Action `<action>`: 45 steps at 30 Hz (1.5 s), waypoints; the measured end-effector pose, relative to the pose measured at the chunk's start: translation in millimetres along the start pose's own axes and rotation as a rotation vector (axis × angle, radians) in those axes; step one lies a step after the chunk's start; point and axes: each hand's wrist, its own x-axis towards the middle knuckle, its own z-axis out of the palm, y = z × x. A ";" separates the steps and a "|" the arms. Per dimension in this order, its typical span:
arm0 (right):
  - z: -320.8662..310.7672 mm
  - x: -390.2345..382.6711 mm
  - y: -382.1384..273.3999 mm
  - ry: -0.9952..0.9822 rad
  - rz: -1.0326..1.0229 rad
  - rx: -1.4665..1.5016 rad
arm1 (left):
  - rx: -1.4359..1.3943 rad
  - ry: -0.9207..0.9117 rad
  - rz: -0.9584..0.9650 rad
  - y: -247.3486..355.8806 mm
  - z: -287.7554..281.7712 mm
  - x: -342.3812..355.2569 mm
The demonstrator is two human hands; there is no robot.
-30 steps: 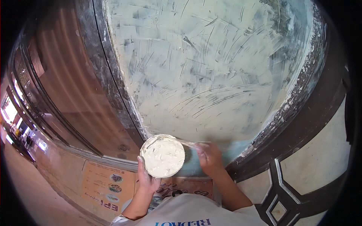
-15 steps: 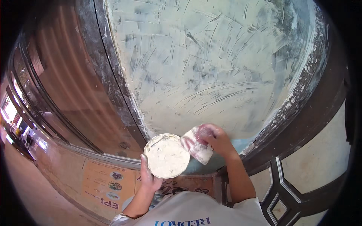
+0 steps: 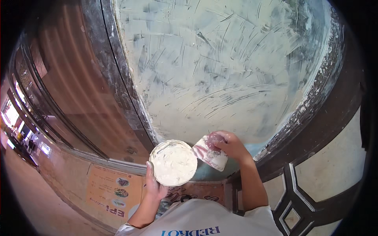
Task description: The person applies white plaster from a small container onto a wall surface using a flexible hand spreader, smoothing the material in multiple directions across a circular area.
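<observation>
A round, shallow container of creamy white putty (image 3: pixel 173 163) rests in my left hand (image 3: pixel 154 185), whose thumb lies along its left rim. My right hand (image 3: pixel 228 144) grips a flat, reddish putty spreader (image 3: pixel 210 151), its blade smeared with white paste. The spreader's left corner is at the container's right rim; whether they touch I cannot tell. White putty also coats the fingers of my right hand. In front of both hands stands a panel (image 3: pixel 212 78) covered with pale putty and dark streaks.
Dark, paint-spotted frame strips (image 3: pixel 118 74) border the panel on the left and right. Brown glazing (image 3: pixel 75 78) stands at the left. A cardboard sheet (image 3: pixel 106 188) lies on the floor below. Dark trim with pale panes (image 3: pixel 325 153) is at the right.
My right hand has shifted slightly right and down with the spreader, whose blade has turned a little. The putty surface in the container looks more ridged. My left hand holds nearly the same place.
</observation>
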 end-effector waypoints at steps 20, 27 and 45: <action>25.8 6.3 -67.0 -0.009 -0.088 -0.257 | 0.005 0.004 0.089 0.5 3.1 -2.8; 29.1 9.3 -73.8 0.002 -0.085 -0.136 | -0.017 0.016 0.059 1.2 1.1 -4.9; 26.0 11.7 -62.4 -0.029 -0.133 -0.365 | -0.029 -0.010 0.054 -0.3 -0.2 -1.1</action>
